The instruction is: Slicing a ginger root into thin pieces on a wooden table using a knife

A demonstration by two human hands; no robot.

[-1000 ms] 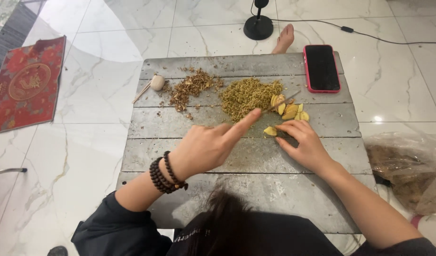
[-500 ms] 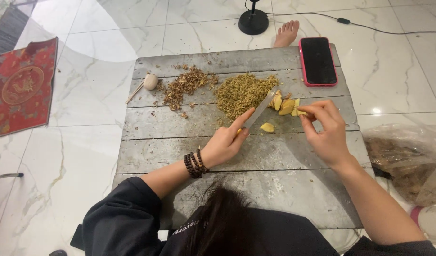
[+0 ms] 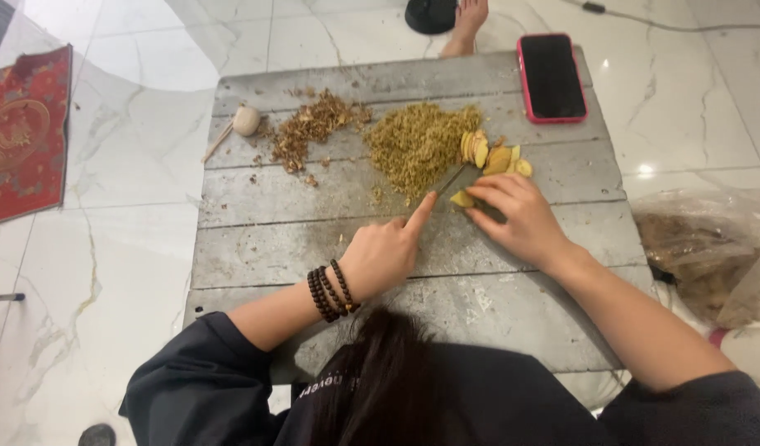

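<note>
Fingers are sitting in the risky spot here: the right hand is pinning a yellow chunk of what looks like ginger to the grey plank table, fingertips closed down on it, right beside the knife. The left hand is gripping the knife handle with the forefinger stretched along the back of the blade. I am judging that the blade could be slipping off the small, rounded chunk and running toward the holding fingertips, since little of the piece is showing beyond them. The gaps between the planks could also be catching the knife tip or swallowing thin slices.

The chunk is lying near the middle of the table, just below the cut slices and touching the right fingertips.

Counting what is showing:
- One knife, mostly hidden by the hand.
- One uncut chunk.
- Roughly six or seven slices in a loose stack; they are overlapping, so the exact number is hard to tell.
- Two heaps of chopped matter: one yellow-green heap touching the slices, one brown heap just left of it.
- One pale round bulb on a stalk at the left edge.
- One phone in a red case, sitting well apart from the cutting.
- Two strands of dark beads on the left wrist.
- One clear bag on the floor at the right.
</note>
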